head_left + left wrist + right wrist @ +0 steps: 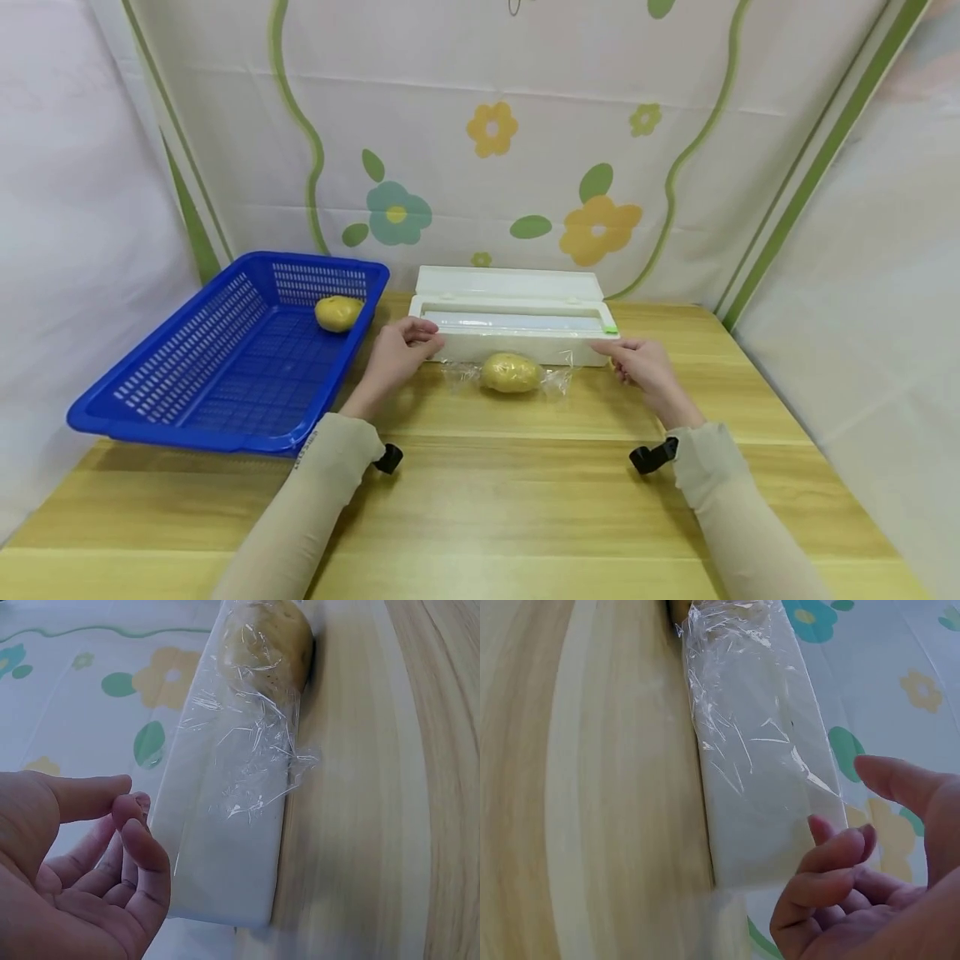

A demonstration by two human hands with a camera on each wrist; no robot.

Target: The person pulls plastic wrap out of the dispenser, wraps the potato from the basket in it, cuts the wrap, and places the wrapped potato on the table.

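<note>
A white plastic wrap dispenser box [517, 343] stands at the back of the table with its lid [510, 283] raised. Clear plastic wrap [255, 757] hangs down its front and lies around a potato [510, 373], which rests against the box's lower front. At the box's left end, my left hand [401, 354] brings thumb and index finger together at the upper front edge and appears to pinch the edge of the wrap; the film there is hard to see. By the right end is my right hand [641, 367], thumb apart from its loosely bent fingers, with nothing visibly held.
On the left stands a blue plastic basket [225, 437] with a second potato [339, 313] by its right wall. A small green piece [611, 330] sits at the box's right corner. A flower-patterned curtain [450, 83] hangs behind the wooden table [510, 508].
</note>
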